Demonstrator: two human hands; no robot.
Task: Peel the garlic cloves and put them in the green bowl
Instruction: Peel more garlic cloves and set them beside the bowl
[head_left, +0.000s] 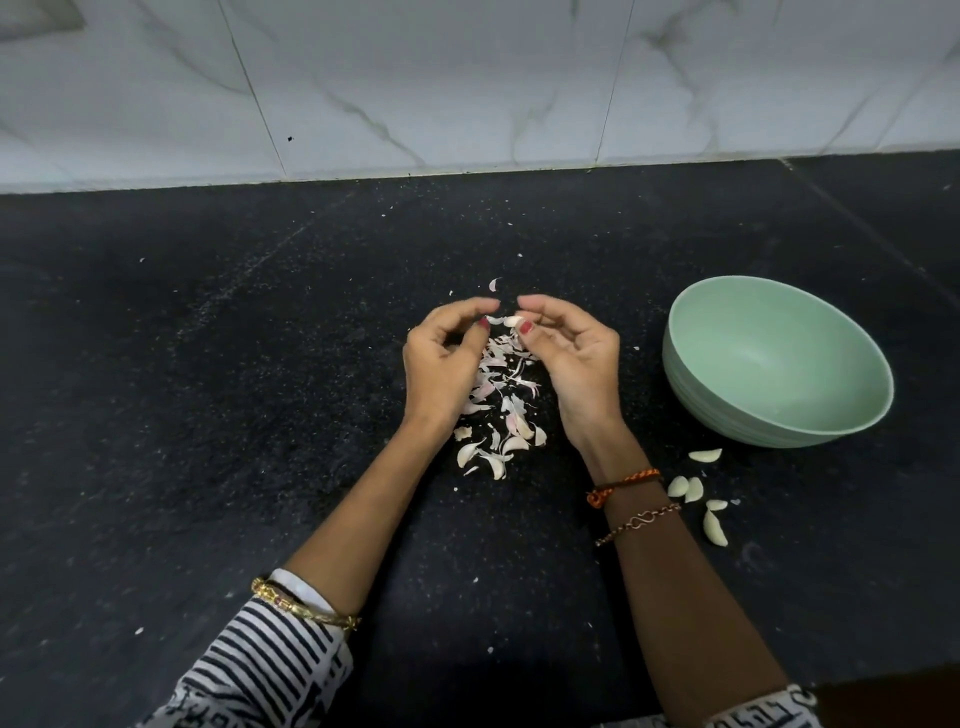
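Right hand (571, 358) pinched a small white garlic clove (513, 321); left hand (441, 358) pinched its papery skin (494, 320), above the black speckled stone counter (208, 415); pale green round bowl (727, 312) stood nearby.

- Your left sleeve (270, 660) is white with black stripes and black print, pushed up the forearm
- A gold bangle (306, 607) sits just above that cuff
- Your right wrist carries an orange braided thread (623, 480) and a copper-toned chain bracelet (640, 522)
- Your right sleeve (763, 713) shows white with black lettering
- Your thumbnails (525, 327) wear red polish
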